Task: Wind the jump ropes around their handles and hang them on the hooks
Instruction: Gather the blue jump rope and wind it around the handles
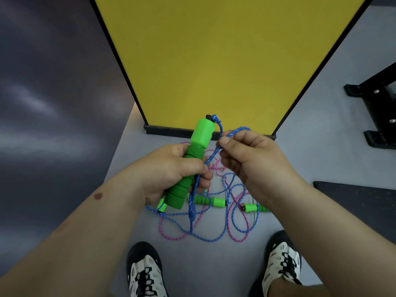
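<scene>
My left hand (171, 170) grips a green jump rope handle (192, 159), held tilted with its smooth cap end pointing up and away. A blue rope (194, 202) leaves the cap's tip and runs down beside the handle. My right hand (250, 157) pinches a loop of that blue rope just right of the cap. On the grey floor below lie a tangled pink rope (233, 228) and more blue rope, with other green handles (211, 202) (255, 207) among them. No hooks are in view.
A yellow panel (214, 61) with a black frame stands upright just beyond the ropes. A black metal stand (377, 108) sits at the right, and a dark mat (360, 200) lies below it. My two shoes (145, 273) (282, 260) stand near the tangle.
</scene>
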Demonstrator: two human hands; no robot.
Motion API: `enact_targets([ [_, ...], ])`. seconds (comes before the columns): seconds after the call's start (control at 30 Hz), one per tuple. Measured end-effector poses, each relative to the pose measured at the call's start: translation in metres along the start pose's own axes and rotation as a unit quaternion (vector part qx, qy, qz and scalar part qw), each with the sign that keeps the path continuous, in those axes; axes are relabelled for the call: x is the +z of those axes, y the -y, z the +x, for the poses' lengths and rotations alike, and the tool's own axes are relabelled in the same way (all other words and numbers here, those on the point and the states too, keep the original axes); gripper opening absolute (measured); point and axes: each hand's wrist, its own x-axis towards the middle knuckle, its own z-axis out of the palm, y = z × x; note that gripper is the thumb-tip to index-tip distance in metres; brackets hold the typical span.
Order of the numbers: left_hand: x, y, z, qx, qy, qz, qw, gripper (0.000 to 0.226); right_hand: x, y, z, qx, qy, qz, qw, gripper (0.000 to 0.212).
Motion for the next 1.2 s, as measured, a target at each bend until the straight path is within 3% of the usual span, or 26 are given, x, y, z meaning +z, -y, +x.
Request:
enact_targets([
  [0.2, -0.001, 0.000, 0.000, 0.000, 0.005, 0.015, 1.000, 0.010, -0.011, 0.015, 0.008, -0.024, -0.074, 0.070, 0.995, 0.007],
  [0.53, -0.001, 0.000, 0.001, 0.007, 0.009, 0.016, 1.000, 0.011, 0.003, -0.004, -0.004, 0.052, 0.081, 0.000, 0.995, 0.005],
  [0.67, 0.000, 0.000, 0.000, 0.008, 0.014, 0.022, 1.000, 0.010, 0.002, -0.004, -0.003, 0.032, 0.054, -0.023, 0.998, 0.005],
  [0.8, 0.001, 0.000, 0.000, 0.009, 0.011, 0.017, 1.000, 0.010, -0.002, 0.004, 0.002, 0.030, 0.020, 0.027, 0.999, 0.007],
  [0.9, 0.002, 0.000, 0.001, 0.014, 0.013, 0.016, 1.000, 0.011, -0.004, 0.005, 0.001, 0.058, 0.043, -0.017, 0.997, 0.001],
  [1.0, 0.002, 0.000, 0.001, 0.013, 0.018, 0.019, 1.000, 0.014, -0.001, -0.003, -0.003, 0.054, 0.071, -0.080, 0.993, 0.010],
  [1.1, 0.002, 0.001, 0.001, 0.012, 0.028, 0.022, 0.999, 0.018, 0.001, -0.006, -0.002, 0.037, 0.055, -0.057, 0.996, 0.021],
  [1.2, 0.001, 0.001, 0.001, 0.016, 0.036, 0.024, 0.999, 0.018, 0.001, -0.004, -0.002, 0.023, 0.061, -0.021, 0.998, 0.018],
])
